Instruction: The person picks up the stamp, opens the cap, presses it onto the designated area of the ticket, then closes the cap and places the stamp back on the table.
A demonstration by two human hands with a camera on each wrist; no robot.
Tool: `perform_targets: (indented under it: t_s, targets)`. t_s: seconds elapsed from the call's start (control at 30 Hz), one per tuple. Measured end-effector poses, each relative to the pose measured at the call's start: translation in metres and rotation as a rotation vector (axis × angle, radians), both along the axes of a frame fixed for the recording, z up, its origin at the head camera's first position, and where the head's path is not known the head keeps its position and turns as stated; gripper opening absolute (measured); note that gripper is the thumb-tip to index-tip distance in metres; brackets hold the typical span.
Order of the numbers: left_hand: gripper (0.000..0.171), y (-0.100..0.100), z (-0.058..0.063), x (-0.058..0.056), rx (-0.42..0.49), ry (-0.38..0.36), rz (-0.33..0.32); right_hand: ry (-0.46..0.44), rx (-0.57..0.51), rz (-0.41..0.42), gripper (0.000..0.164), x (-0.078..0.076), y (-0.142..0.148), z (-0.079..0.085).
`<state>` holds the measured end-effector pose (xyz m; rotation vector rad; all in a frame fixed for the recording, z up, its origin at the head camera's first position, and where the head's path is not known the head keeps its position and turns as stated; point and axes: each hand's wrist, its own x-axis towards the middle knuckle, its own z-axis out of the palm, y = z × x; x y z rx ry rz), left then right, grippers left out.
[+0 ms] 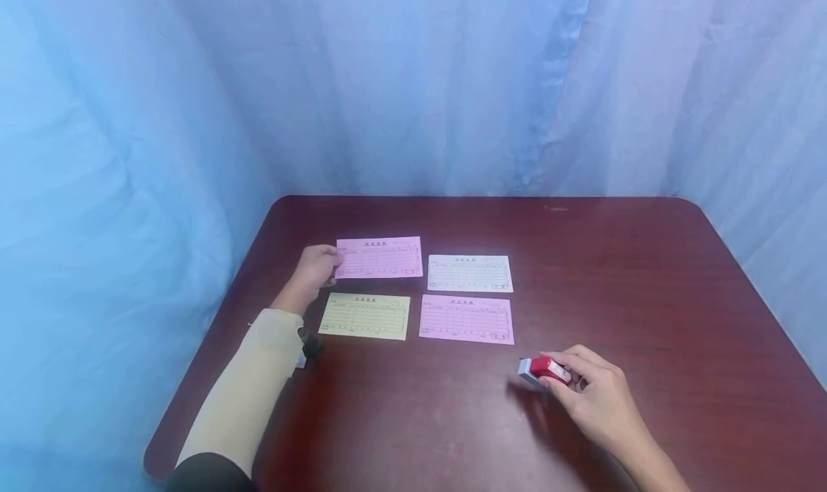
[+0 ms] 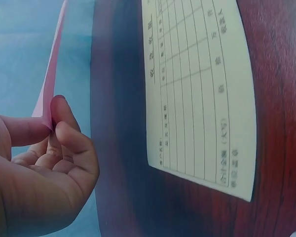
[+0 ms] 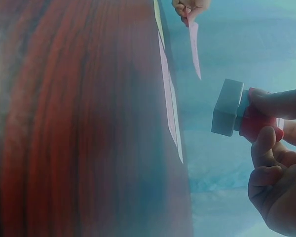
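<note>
My left hand (image 1: 318,266) pinches the left edge of a pink receipt slip (image 1: 381,258); in the left wrist view, thumb and fingers grip that slip (image 2: 49,84) above the table. Below it lies a yellow receipt slip (image 1: 365,317), flat on the wood. A second pink slip (image 1: 466,319) and a white slip (image 1: 470,274) lie to the right. My right hand (image 1: 597,398) holds a red stamp (image 1: 549,368) with a grey-white block end by its red body, raised over the table; the right wrist view shows the same stamp (image 3: 259,118) between thumb and fingers.
The dark red wooden table (image 1: 646,298) has rounded corners. Blue curtains (image 1: 420,82) hang behind it and along both sides. A dark device (image 1: 310,342) is strapped at my left wrist, over a pale sleeve (image 1: 245,384).
</note>
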<state>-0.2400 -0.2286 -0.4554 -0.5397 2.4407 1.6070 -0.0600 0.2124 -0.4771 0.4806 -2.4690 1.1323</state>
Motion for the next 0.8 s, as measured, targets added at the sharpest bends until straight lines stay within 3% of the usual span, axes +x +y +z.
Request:
perform_targets:
  t_s: [0.8]
  targets:
    - [0.038, 0.002, -0.007, -0.011, -0.198, 0.017, -0.062, -0.011, 0.003, -0.023, 0.044, 0.007, 0.005, 0.001]
